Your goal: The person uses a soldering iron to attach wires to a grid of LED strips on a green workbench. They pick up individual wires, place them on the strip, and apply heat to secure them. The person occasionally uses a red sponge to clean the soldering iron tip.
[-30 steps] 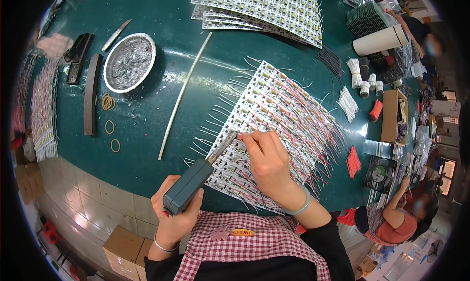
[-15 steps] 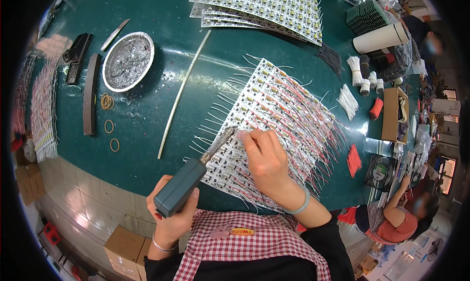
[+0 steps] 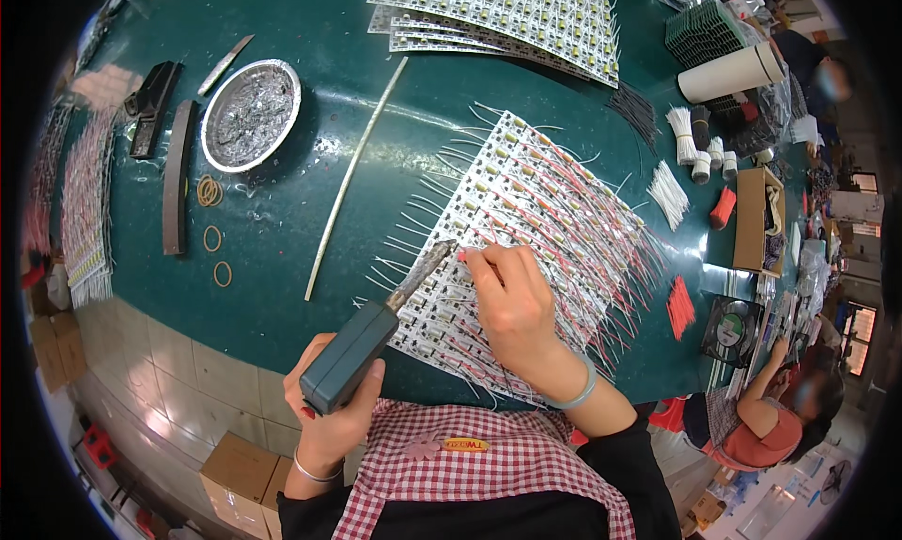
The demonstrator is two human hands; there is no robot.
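My left hand (image 3: 331, 404) is wrapped round the dark green boxy handle of a soldering iron (image 3: 352, 352). Its crusted grey tip rests over a white circuit board panel (image 3: 442, 305), which is dotted with small components. Just right of the tip, my right hand (image 3: 512, 300) is closed in a pinch above the panel, with the pink-red end of a wire (image 3: 462, 255) showing at the fingertips. Rows of red and white wires (image 3: 573, 230) stick out across the panel and past its edges. Whether the tip touches the board, I cannot tell.
Beyond the panel lies a stack of circuit boards (image 3: 507, 14). A foil-like bowl of grey scraps (image 3: 252, 117), rubber bands (image 3: 209, 192) and a thin rod (image 3: 357, 178) are to the left. Wire bundles (image 3: 668, 195) and a cardboard box (image 3: 756, 222) stand right. A co-worker (image 3: 775, 418) sits at lower right.
The view has shifted very slightly. Both hands keep almost the same place over the panel; the wire end at my right fingertips shows redder now.
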